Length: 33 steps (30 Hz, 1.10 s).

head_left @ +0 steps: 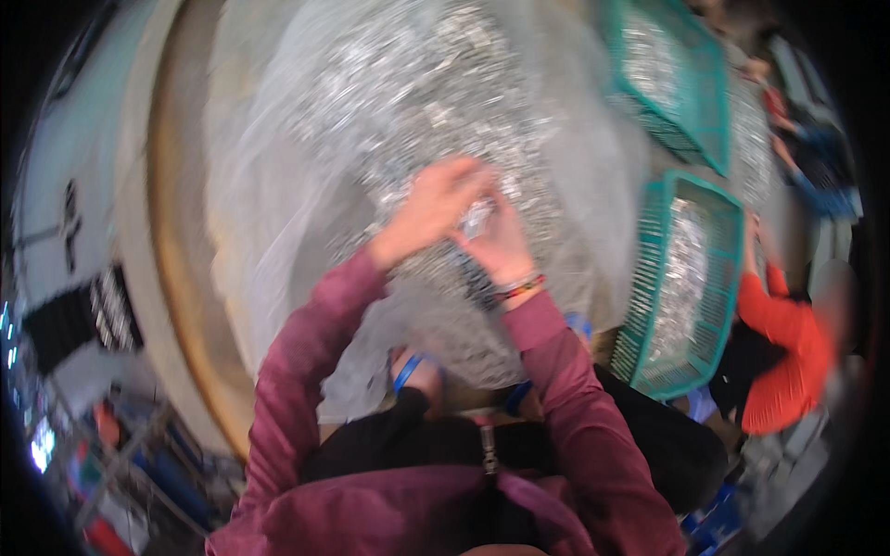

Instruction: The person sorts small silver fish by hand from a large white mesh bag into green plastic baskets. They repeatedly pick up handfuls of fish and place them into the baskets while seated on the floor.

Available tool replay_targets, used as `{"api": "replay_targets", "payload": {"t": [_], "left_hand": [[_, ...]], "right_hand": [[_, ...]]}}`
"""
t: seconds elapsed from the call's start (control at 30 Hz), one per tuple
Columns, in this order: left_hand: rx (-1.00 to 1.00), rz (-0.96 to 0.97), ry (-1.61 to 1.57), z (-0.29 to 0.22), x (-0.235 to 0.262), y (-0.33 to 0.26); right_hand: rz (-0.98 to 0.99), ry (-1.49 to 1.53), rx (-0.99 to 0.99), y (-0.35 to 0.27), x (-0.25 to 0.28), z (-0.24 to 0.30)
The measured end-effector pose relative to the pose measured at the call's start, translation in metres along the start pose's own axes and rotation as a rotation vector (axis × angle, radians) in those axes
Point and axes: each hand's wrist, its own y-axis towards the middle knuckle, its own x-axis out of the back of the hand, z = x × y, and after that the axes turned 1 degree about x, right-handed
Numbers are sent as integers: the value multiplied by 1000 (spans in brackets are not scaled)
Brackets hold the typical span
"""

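A broad heap of small silvery pieces [408,102], which look like little fish but are blurred, lies on a translucent plastic sheet [269,213] in front of me. My two hands meet just over the near part of the heap. My right hand [502,243], with a coloured bracelet [519,286] at its wrist, curls around a shiny silvery clump [476,219]. Against its fingertips, from the left, comes my left hand [428,206]. Motion smears the left fingers, and whatever lies between them cannot be made out.
Two green plastic baskets [640,320] of silvery pieces stand to the right. Beside the nearer one is a person in an orange top [788,352], and another person sits farther back. A curved raised edge [171,278] runs along the left. My sandalled foot [417,375] is near the sheet's edge.
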Motion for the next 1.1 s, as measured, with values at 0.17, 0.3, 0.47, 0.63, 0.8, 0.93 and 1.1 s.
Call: {"api": "replay_targets", "payload": {"t": [0.17,0.3,0.47,0.63,0.8,0.93,1.1], "left_hand": [[-297,24,906,-18,-37,-28],[-308,-228,636,-7,-11,-27],[71,14,892,48,33,-12],[-88,250,1063,93,-9,-20],[-268,300,1290,97,-38,-11],[-318,407,1337,95,-39,-3],[-407,492,1442,89,-45,-9]], "right_hand": [[325,-96,137,7,10,-32],[220,236,-130,6,22,12],[323,18,-256,6,5,79],[402,-760,-280,-45,-57,180],[278,-1262,-463,-151,-88,287],[178,-1426,-246,-226,-45,342],[-436,-1237,-373,-280,52,368]]}}
